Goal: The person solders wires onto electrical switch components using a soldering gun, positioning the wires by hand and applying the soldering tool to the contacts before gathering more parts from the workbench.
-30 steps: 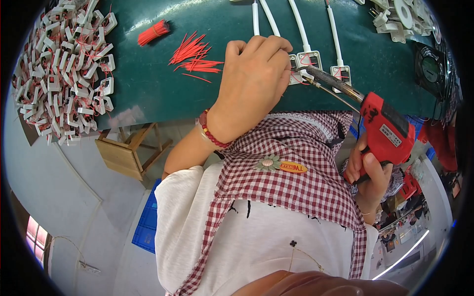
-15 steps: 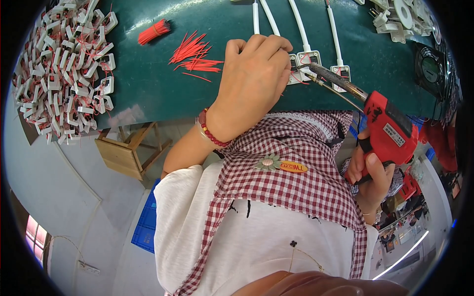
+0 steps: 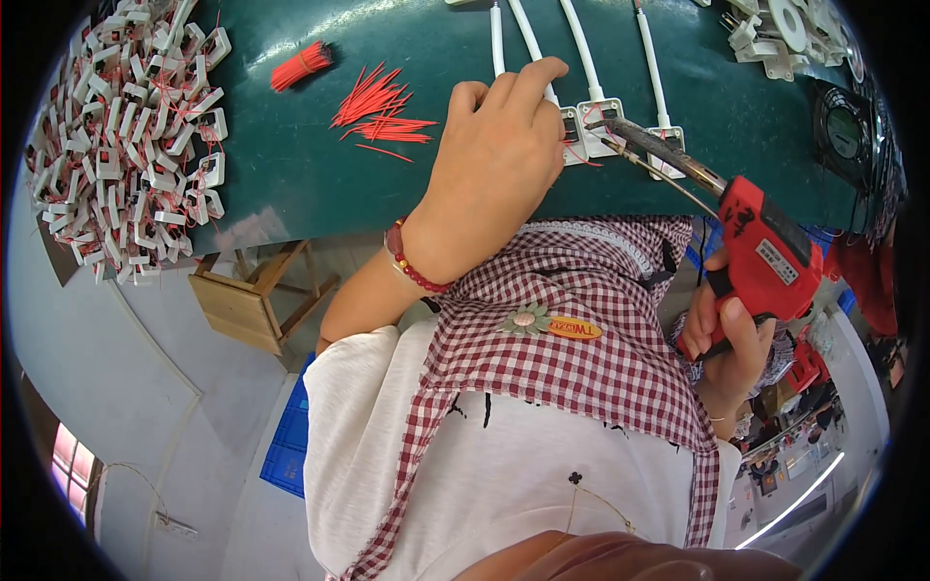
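My right hand (image 3: 731, 339) is wrapped around the grip of a red soldering gun (image 3: 775, 257). Its dark tip reaches left over the small white housings, with a thin metal feed tube below it. Above the green tabletop, my left hand (image 3: 504, 160) is bent with its back toward me. Its fingers curl down beside a white housing (image 3: 572, 145) with a dark part and thin red wire; what they pinch is hidden. Close by are a second housing (image 3: 603, 108) and a third housing (image 3: 666, 137), each with a white cable running away from me.
Loose red wires (image 3: 373, 102) and a tied red wire bundle (image 3: 300, 66) lie left of my hand. A big heap of white wired housings (image 3: 136, 145) covers the table's left end. White plastic parts (image 3: 785, 34) and a black round device (image 3: 843, 134) are at right. A wooden stool (image 3: 242, 305) stands below.
My left hand has shifted slightly, and its index finger now stretches farther up and away. The soldering gun's tip stays over the housings, almost unmoved.
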The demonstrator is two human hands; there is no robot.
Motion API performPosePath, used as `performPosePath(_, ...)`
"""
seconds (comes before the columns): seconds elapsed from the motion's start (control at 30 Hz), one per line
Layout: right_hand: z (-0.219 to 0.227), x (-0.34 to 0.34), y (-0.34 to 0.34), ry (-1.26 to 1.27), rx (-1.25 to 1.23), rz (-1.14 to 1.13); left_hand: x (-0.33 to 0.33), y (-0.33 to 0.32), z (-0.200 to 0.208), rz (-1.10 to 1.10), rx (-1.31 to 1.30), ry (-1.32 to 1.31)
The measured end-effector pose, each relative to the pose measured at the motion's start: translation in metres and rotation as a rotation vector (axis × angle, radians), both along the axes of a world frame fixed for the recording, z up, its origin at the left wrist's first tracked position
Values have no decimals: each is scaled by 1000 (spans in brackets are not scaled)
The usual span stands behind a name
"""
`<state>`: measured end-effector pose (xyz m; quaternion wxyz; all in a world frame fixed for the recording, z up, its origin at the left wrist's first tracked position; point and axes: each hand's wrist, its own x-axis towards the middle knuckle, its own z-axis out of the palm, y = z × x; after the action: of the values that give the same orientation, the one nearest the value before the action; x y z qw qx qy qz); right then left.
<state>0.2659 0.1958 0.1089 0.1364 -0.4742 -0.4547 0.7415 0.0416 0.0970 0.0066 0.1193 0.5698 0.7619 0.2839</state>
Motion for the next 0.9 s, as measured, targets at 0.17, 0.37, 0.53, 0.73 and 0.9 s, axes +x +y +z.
performPosePath(0.17,-1,2,1,10,21,-14,4,1,1,-28,-64,178)
performPosePath(0.37,-2,7,4,29,22,-28,7,5,10,-27,-143,307)
performPosePath(0.53,-2,12,5,31,7,-53,4,5,23,-44,-223,414)
performPosePath(0.73,-4,17,8,45,-9,-87,-7,-2,40,-88,-304,541)
performPosePath(0.9,-9,23,10,77,24,-104,-23,-9,60,23,-357,628)
